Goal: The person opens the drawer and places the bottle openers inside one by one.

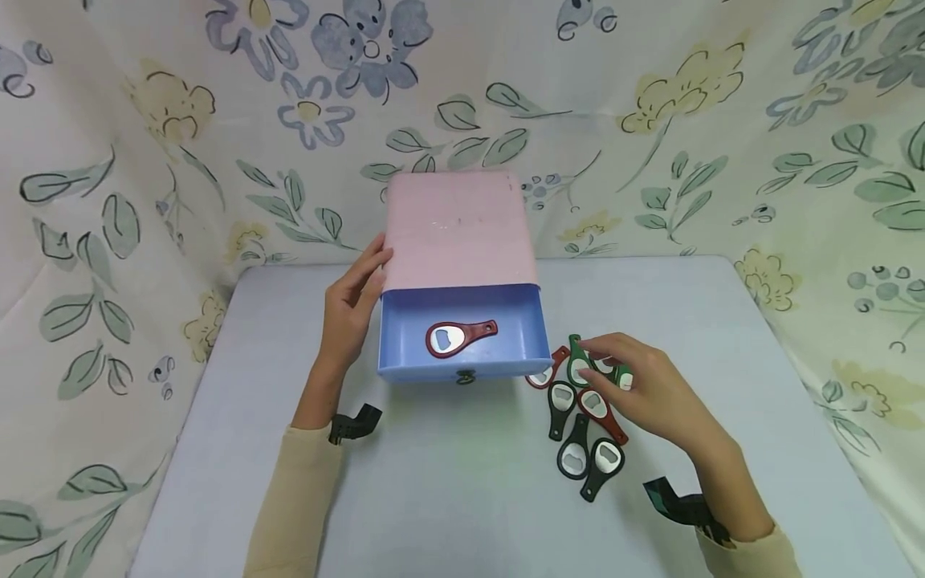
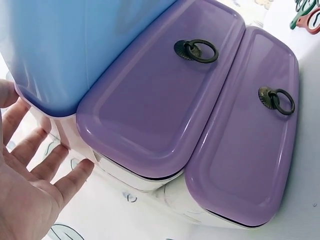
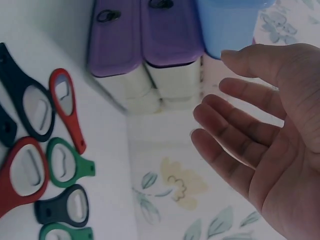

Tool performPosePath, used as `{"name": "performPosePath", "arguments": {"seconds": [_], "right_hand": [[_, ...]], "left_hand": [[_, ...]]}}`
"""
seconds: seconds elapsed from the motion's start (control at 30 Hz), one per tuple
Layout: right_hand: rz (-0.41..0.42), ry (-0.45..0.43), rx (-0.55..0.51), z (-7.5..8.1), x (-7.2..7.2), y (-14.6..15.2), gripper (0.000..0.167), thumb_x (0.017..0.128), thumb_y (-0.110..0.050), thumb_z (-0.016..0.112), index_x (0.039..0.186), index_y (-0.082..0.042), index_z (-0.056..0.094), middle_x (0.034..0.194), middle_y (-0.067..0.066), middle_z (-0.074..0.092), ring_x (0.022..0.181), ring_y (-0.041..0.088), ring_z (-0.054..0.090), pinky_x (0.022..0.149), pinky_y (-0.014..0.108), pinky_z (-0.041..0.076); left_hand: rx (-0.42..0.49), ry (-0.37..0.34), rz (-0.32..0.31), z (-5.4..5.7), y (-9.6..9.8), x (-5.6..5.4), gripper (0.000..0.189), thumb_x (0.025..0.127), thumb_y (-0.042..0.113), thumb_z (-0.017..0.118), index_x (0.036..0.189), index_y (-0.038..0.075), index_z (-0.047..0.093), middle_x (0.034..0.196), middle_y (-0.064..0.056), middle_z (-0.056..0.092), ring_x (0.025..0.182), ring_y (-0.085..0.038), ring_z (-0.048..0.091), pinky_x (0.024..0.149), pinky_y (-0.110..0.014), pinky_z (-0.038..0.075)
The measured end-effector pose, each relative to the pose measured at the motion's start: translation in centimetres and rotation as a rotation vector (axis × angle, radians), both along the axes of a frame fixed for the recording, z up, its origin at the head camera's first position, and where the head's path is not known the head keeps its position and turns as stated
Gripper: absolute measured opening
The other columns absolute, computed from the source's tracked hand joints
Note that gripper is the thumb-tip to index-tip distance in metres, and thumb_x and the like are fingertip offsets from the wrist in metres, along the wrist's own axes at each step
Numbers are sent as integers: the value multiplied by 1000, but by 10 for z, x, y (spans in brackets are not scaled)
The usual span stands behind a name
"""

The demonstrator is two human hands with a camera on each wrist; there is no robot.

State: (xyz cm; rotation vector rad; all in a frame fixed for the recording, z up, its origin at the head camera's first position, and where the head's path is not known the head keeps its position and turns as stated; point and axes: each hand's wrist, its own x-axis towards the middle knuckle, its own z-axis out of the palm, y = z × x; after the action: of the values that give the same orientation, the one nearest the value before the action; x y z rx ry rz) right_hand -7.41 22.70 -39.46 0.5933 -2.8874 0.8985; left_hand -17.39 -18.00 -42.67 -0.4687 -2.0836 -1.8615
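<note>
My left hand [image 1: 348, 309] rests with extended fingers against the left side of a pink-topped drawer cabinet [image 1: 458, 229]. Its blue top drawer [image 1: 412, 301] is pulled out, and one red bottle opener [image 1: 477, 331] lies inside. Above a cluster of bottle openers to the right of the cabinet hovers my right hand [image 1: 658, 393]. In the right wrist view its fingers [image 3: 235, 130] are spread and hold nothing. The cluster has a green opener [image 1: 576, 353], a red opener [image 1: 614, 428], a black opener [image 1: 592, 486] and several others, some partly hidden under the hand.
Below the blue drawer, two purple drawers [image 2: 150, 100] with ring pulls are closed. Everything stands on a white table [image 1: 433, 482]. Behind it hangs a flower-patterned cloth [image 1: 578, 185]. Black bands [image 1: 354, 423] circle both wrists.
</note>
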Motion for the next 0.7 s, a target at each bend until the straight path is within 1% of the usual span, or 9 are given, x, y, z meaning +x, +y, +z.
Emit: {"name": "performPosePath", "arguments": {"seconds": [0.1, 0.23, 0.33, 0.43, 0.53, 0.6, 0.7], "right_hand": [[-30, -40, -1, -11, 3, 4, 39, 95, -18, 80, 132, -11, 72, 125, 8, 76, 103, 27, 74, 85, 52, 66], [-71, -81, -8, -28, 6, 10, 40, 96, -16, 78, 134, -7, 69, 124, 14, 75, 104, 33, 74, 89, 60, 63], [-113, -121, -11, -43, 10, 13, 41, 96, -13, 78, 134, -3, 68, 122, 18, 75, 107, 38, 74, 90, 61, 63], [-143, -166, -16, -57, 14, 15, 40, 96, -13, 78, 133, -2, 68, 120, 20, 75, 109, 42, 74, 87, 58, 65], [-146, -167, -14, -66, 17, 17, 40, 95, -14, 79, 131, 0, 69, 121, 21, 75, 107, 42, 75, 83, 55, 66], [-140, -144, 8, -69, 17, 20, 39, 95, -13, 79, 130, 1, 70, 120, 21, 76, 105, 40, 75, 84, 54, 66], [-147, -124, 45, -73, 18, 27, 37, 94, -12, 79, 127, 2, 71, 116, 19, 77, 102, 37, 76, 86, 55, 65]], "left_hand": [[1, 1, -2, 0, 0, 0, 40, 108, 10, 53, 146, 5, 63, 166, 3, 49, 156, -16, 45, 125, -26, 41], [3, 3, -9, -1, -1, 0, 40, 108, 10, 52, 147, 5, 62, 166, 3, 49, 157, -17, 44, 126, -27, 41], [-5, 0, -6, -3, -4, 2, 40, 108, 9, 52, 147, 6, 62, 166, 5, 49, 157, -16, 44, 124, -26, 42], [-22, -5, 0, -5, -8, 5, 41, 108, 10, 53, 147, 8, 62, 166, 6, 49, 157, -15, 44, 122, -23, 43], [-20, 8, 6, -5, -9, 4, 41, 108, 9, 52, 147, 7, 62, 166, 4, 49, 157, -17, 44, 122, -21, 43], [-12, 20, 6, -4, -7, 1, 40, 108, 8, 52, 147, 6, 63, 166, 2, 49, 157, -18, 44, 121, -22, 44], [-4, 30, -16, -2, -3, -3, 41, 108, 7, 52, 147, 5, 62, 167, 2, 48, 157, -18, 44, 121, -25, 45]]}}
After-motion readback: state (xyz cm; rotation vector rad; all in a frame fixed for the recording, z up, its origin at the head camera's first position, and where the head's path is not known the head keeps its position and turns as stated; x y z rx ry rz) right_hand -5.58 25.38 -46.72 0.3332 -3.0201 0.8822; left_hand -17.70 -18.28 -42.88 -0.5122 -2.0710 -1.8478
